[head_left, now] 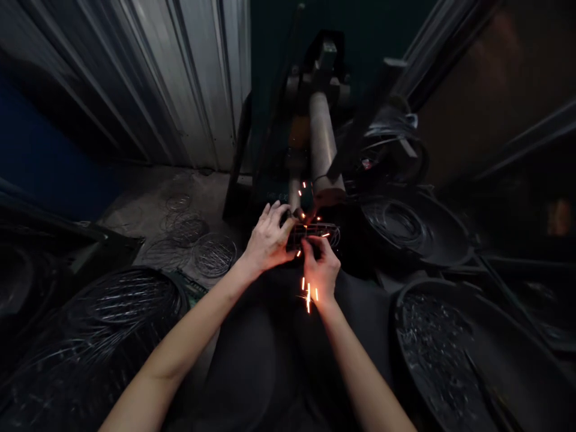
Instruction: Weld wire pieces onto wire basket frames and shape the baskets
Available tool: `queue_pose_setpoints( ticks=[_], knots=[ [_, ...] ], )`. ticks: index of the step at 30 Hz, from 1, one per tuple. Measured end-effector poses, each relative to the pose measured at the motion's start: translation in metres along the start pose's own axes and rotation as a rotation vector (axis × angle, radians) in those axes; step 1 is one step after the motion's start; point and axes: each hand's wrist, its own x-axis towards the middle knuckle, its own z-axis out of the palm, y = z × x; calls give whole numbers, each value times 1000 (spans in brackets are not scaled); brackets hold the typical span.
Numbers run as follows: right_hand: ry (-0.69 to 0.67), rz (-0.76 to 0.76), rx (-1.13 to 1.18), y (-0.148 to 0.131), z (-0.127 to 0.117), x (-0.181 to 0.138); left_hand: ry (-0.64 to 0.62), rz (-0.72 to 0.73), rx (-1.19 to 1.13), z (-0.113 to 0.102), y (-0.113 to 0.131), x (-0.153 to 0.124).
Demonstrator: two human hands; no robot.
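Observation:
A small round wire frame [333,231] sits at the tip of a welding machine [323,135], with orange sparks flying around it. My left hand [270,239] holds the frame's left side, thumb and fingers curved around its edge. Close in front of the frame, my right hand [321,267] is closed in a pinch. What lies between its fingertips is too small and dark to make out. Bright sparks [308,294] streak down past my right wrist.
Wire rings and round grids [215,254] lie on the floor at left. A heaped container of wire pieces [126,300] stands at lower left. To the right are a pan of wire rings [443,240] and a large basin [400,324] holding small metal pieces. Corrugated sheeting [189,78] rises behind.

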Motion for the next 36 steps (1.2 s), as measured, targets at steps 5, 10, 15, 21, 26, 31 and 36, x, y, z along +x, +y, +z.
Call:
queue_pose_setpoints(
  ticks=[5,10,15,21,26,31,36],
  knots=[
    [-38,-8,-28,-6,-5,4,18,-7,19,3,0,4],
    [4,8,-108,-15,-83,-11,11,2,-5,-6,11,-8],
    [204,173,-243,8,-202,-29,-27,149,-80,-34,31,-67],
    [-218,365,-271,61,-203,-38,58,265,-147,-39,28,-156],
    [-646,452,-44,76,-119,-40,-50,235,-127,-36,3,-216],
    [-895,661,238,71,-80,-60,-316,-22,-166,-39,-19,-267],
    [-986,883,351,78,-79,-86,-363,-139,-166,-42,-19,-298]
  ],
)
